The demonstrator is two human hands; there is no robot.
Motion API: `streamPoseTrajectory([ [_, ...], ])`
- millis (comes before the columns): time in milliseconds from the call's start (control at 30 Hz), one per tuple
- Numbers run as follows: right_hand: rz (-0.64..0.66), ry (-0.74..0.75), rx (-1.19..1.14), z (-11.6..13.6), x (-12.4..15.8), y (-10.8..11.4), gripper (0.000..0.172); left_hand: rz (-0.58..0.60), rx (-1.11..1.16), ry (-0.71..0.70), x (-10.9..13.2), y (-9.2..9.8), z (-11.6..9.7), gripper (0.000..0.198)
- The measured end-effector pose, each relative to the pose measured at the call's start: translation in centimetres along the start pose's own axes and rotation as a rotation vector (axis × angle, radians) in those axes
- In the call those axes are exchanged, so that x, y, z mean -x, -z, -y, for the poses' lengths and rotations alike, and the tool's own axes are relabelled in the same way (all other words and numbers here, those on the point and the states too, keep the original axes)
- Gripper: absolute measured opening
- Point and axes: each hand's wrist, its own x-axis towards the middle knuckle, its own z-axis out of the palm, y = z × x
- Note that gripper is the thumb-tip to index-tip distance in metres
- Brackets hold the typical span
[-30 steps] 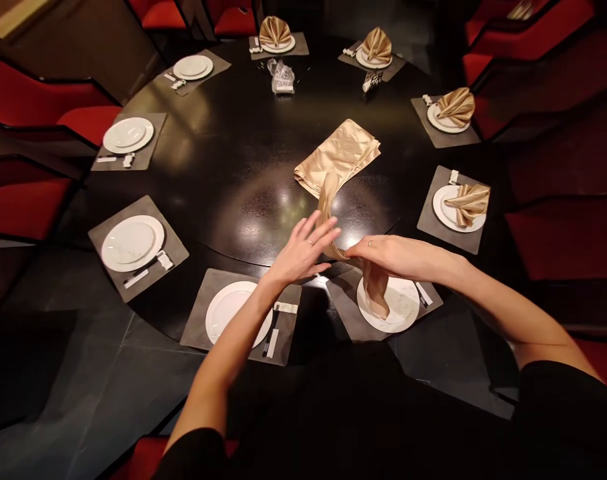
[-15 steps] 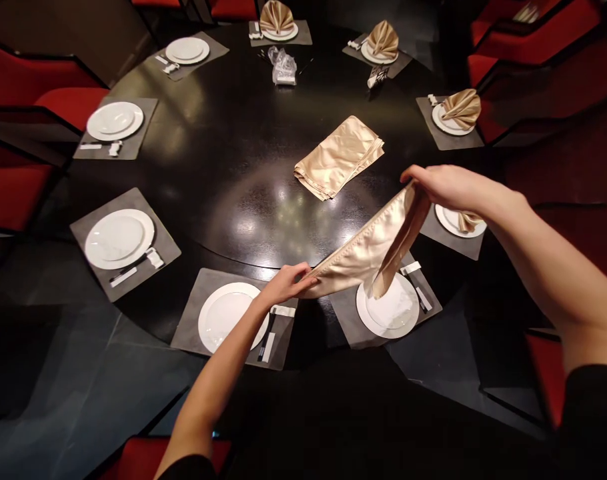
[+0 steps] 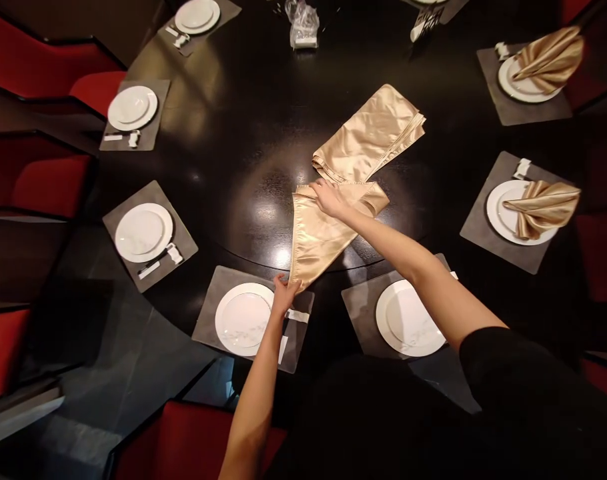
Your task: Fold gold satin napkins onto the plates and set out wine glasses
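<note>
A gold satin napkin [image 3: 317, 235] lies on the black round table [image 3: 223, 160], folded into a long triangle. My left hand [image 3: 285, 295] pinches its lower point, at the table's edge above a grey placemat. My right hand [image 3: 330, 199] presses on the napkin's upper fold, fingers gripping the cloth. Just beyond it, a folded stack of the same gold satin [image 3: 367, 137] touches the napkin's top edge.
Grey placemats with white plates ring the table, such as the plate [image 3: 243, 319] below my left hand. Gold napkins stand folded on the plates at right [image 3: 541, 209]. A plastic bag [image 3: 302, 25] lies at the far side. Red chairs [image 3: 48, 183] surround the table.
The napkin held up between my hands now lies flat on the table as a triangle. My right hand has moved left and down onto it. The view has tilted further down.
</note>
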Motion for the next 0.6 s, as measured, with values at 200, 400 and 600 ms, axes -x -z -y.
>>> streamPoseTrajectory([
  [200,0.048,-0.340,0.092,-10.5,11.0,-1.1,0.067,0.092,-0.234,-0.141,1.0,1.0,2.1,0.024],
  [400,0.206,-0.241,0.234,-19.8,11.7,0.2,0.076,0.118,-0.321,-0.198,0.2,4.8,3.5,0.033],
  [600,0.442,0.200,0.330,-18.7,7.4,-1.9,0.040,0.138,-0.389,-0.164,-0.7,7.7,3.5,0.050],
])
